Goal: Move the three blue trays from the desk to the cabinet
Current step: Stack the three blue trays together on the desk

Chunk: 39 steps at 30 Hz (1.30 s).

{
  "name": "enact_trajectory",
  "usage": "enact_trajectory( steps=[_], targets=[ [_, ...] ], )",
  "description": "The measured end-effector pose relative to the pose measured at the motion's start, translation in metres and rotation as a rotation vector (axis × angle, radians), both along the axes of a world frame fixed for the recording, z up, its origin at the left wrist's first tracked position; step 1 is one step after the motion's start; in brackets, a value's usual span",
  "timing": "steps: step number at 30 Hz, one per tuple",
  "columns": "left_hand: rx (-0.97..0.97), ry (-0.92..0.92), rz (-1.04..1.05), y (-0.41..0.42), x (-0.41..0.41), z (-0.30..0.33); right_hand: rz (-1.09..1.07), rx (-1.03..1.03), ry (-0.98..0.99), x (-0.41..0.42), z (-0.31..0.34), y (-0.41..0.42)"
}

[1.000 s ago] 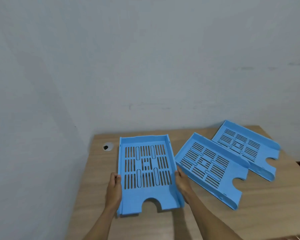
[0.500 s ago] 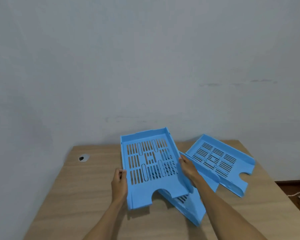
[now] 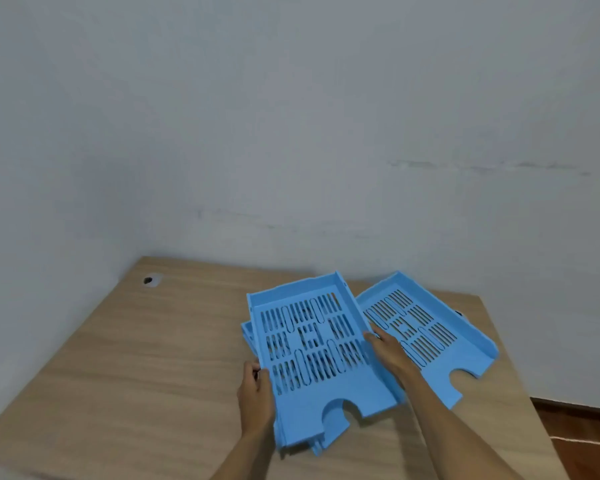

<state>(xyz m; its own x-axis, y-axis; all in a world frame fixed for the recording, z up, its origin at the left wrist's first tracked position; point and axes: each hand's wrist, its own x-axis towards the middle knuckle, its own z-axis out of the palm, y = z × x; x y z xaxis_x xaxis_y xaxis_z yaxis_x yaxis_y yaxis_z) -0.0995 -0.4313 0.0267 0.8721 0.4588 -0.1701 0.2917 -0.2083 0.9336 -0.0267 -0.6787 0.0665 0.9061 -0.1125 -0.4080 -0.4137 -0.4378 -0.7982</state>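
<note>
A wooden desk (image 3: 125,368) sits in a corner of pale grey walls, with a small cable hole (image 3: 152,280) at its far left and dark floor (image 3: 582,431) showing past its right edge. Both hands grip the top tray (image 3: 312,344): the left hand (image 3: 255,393) curls round its left rim, the right hand (image 3: 387,351) clasps its right rim. It sits on a second tray (image 3: 247,332) whose edges peek out beneath, while the third tray (image 3: 430,327) lies just right, its near-left part hidden behind the right hand.
</note>
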Motion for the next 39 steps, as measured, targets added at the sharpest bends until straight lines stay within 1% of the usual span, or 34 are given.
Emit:
enact_trajectory(
  steps=[7, 11, 17, 20, 23, 28, 33, 39],
  targets=[
    [0.037, 0.028, 0.162, -0.034, -0.009, -0.017, 0.076, -0.005, 0.029, 0.018, -0.019, -0.016],
    [0.042, 0.054, 0.210, -0.040, -0.009, -0.025, 0.132, -0.021, 0.032, 0.030, -0.024, -0.017],
    [-0.061, 0.033, 0.327, -0.039, 0.002, -0.024, 0.096, 0.011, 0.044, 0.032, -0.046, -0.017],
    [-0.140, 0.049, 0.308, -0.028, 0.006, -0.027, 0.064, 0.076, 0.088, 0.032, -0.051, -0.014],
    [-0.168, 0.070, 0.242, -0.012, 0.012, -0.032, 0.062, 0.099, 0.107, 0.032, -0.058, -0.008],
    [-0.222, 0.102, 0.122, 0.014, 0.024, -0.028, 0.064, 0.071, 0.114, 0.023, -0.053, 0.017],
    [-0.323, 0.189, 0.070, 0.015, 0.030, -0.035, 0.118, -0.068, 0.036, 0.037, -0.048, 0.017],
    [-0.401, 0.195, 0.164, -0.017, 0.021, -0.036, 0.144, -0.217, -0.034, 0.055, -0.042, 0.004]
  ],
)
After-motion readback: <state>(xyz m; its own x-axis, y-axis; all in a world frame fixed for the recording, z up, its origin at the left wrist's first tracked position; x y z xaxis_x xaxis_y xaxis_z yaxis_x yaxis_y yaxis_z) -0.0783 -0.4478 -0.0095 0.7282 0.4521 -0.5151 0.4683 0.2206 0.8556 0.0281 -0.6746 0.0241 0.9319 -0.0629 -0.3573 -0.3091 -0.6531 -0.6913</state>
